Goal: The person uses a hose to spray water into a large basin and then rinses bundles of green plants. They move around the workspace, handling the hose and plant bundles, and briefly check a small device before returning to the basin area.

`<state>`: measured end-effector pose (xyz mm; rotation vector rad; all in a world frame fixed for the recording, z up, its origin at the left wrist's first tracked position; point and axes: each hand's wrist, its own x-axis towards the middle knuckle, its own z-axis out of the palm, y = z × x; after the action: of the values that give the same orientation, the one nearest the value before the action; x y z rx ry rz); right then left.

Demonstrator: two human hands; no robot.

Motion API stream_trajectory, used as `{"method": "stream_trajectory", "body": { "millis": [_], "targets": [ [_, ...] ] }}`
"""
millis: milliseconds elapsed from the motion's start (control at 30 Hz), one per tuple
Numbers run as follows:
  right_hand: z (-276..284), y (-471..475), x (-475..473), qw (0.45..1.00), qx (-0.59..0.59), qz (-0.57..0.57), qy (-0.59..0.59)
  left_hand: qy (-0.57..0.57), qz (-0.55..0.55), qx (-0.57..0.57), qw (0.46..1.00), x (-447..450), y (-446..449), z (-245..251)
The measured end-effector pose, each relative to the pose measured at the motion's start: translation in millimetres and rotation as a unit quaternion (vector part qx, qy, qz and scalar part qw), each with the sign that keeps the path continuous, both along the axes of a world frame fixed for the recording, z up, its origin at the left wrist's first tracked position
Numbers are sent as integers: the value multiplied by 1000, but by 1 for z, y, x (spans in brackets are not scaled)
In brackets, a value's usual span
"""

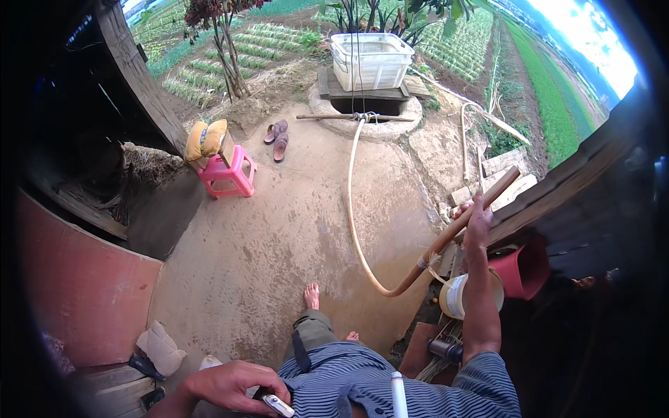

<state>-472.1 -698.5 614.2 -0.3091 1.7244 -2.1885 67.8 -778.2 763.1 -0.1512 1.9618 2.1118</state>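
My right hand (pixel 479 222) is stretched out at the right, gripping the brown end of a hose (pixel 439 245). From there the hose loops down over the floor and rises as a paler length to a wooden stick (pixel 319 117) laid across the mouth of a round well (pixel 402 130). A tie of pale strips wraps the hose below my hand. At my waist, my left hand (pixel 238 385) curls around a small white-edged object (pixel 278 405); its kind is unclear, as the fingers cover most of it.
A white plastic crate (pixel 371 62) sits on boards over the well. A pink stool (pixel 230 175) carries a yellow cushion-like bundle (pixel 206 140), with slippers (pixel 277 140) nearby. At right are a pale bucket (pixel 454 298), a red container (pixel 520 269) and a wooden beam (pixel 559 183).
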Motion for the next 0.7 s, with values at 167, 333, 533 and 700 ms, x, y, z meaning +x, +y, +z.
{"method": "stream_trajectory", "body": {
  "millis": [167, 333, 533, 700],
  "targets": [
    [17, -32, -12, 999, 42, -14, 8, -58, -33, -108, 992, -28, -81, 13],
    [48, -67, -42, 987, 16, -153, 44, 10, 17, -138, 990, -48, -149, 12],
    [180, -107, -120, 970, -43, -170, 170, 5, -39, -124, 992, -69, -202, 19],
    [314, -141, -170, 929, -46, -186, 316, 34, -129, -59, 989, -92, -246, 30]
  ]
}}
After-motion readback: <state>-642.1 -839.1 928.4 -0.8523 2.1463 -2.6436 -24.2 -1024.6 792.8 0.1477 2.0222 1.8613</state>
